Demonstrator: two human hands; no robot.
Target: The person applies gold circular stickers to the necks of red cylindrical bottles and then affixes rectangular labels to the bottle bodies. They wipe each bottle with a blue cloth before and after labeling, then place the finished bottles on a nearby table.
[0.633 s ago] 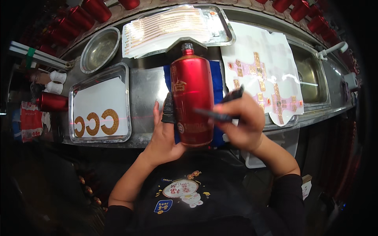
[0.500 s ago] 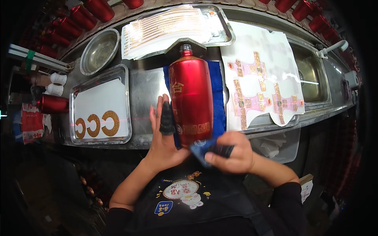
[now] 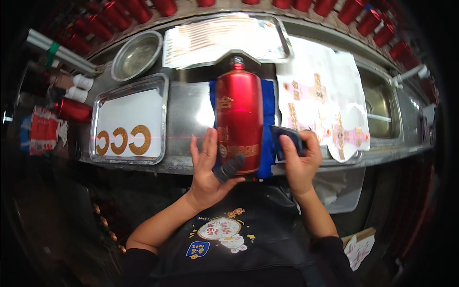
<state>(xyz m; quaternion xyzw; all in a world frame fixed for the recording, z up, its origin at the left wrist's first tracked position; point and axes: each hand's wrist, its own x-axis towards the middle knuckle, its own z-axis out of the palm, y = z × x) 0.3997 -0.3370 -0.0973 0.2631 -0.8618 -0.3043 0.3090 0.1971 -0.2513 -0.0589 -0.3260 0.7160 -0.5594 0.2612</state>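
A shiny red bottle point(image 3: 241, 115) with gold decals lies on its side, its dark neck pointing away from me. It rests on a blue cloth point(image 3: 268, 103). My left hand point(image 3: 206, 170) is at the bottle's lower left. Its fingers are spread, and the one in a black finger cover reaches over the bottle near its base. The thumb lies by the base. In my right hand point(image 3: 303, 162), just right of the bottle and apart from it, is a dark blue flat scraper point(image 3: 283, 142), pinched between thumb and fingers.
Left is a metal tray point(image 3: 165, 119) with gold C-shaped decals on white paper. Behind it stands a metal bowl point(image 3: 136, 56). A tray of decal strips point(image 3: 205, 40) is at the back. Right lie decal sheets point(image 3: 330, 91) beside a sink point(image 3: 382, 100). More red bottles point(image 3: 356, 10) line the back.
My right hand has moved from the bottle's base up and to the right with the scraper. The covered finger of my left hand has swung over onto the bottle. The whole view has shifted slightly.
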